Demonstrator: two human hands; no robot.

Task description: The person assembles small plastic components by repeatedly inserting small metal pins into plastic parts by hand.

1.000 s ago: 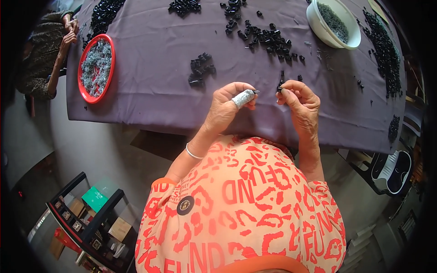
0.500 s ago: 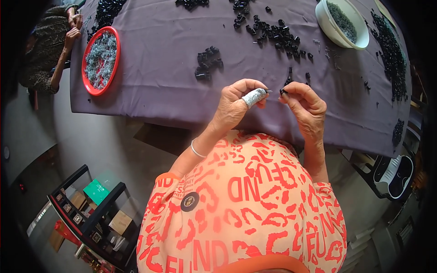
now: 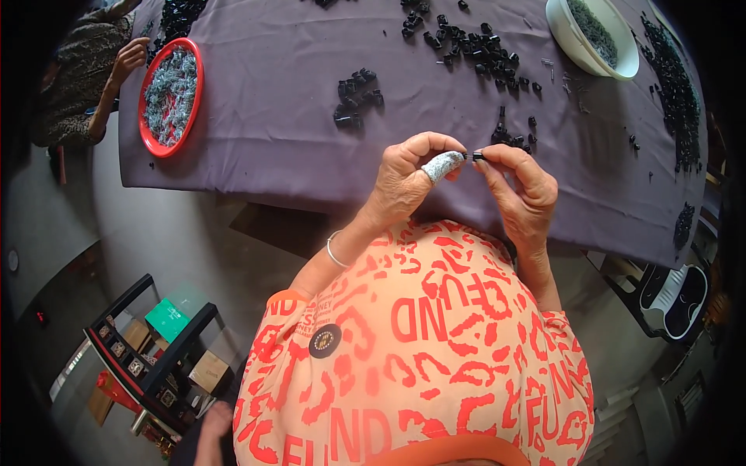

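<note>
Over the near edge of the cloth-covered table, my two hands meet almost fingertip to fingertip. My left hand (image 3: 406, 182), with silvery tape wrapped round its thumb, pinches a tiny piece with a thin pin at its tip; the fingers hide most of it. My right hand (image 3: 524, 186) holds a small black plastic piece (image 3: 478, 156) between thumb and forefinger, lined up with that pin. Whether the two pieces touch is too small to tell. Just beyond my right fingers lies a little group of black pieces (image 3: 509, 139), and another cluster (image 3: 350, 118) is farther left.
A red tray (image 3: 198, 97) of small clear-grey parts stands left, beside another person's hand (image 3: 132, 56). At the far right is a white bowl (image 3: 559, 39) of similar parts. Black pieces (image 3: 486, 53) lie scattered beyond my hands. Boxes fill a rack (image 3: 148, 380) at lower left.
My hands have come closer together, bringing the black piece up to the pin. The other person's hands have moved apart at the left. A bare limb has appeared at lower left.
</note>
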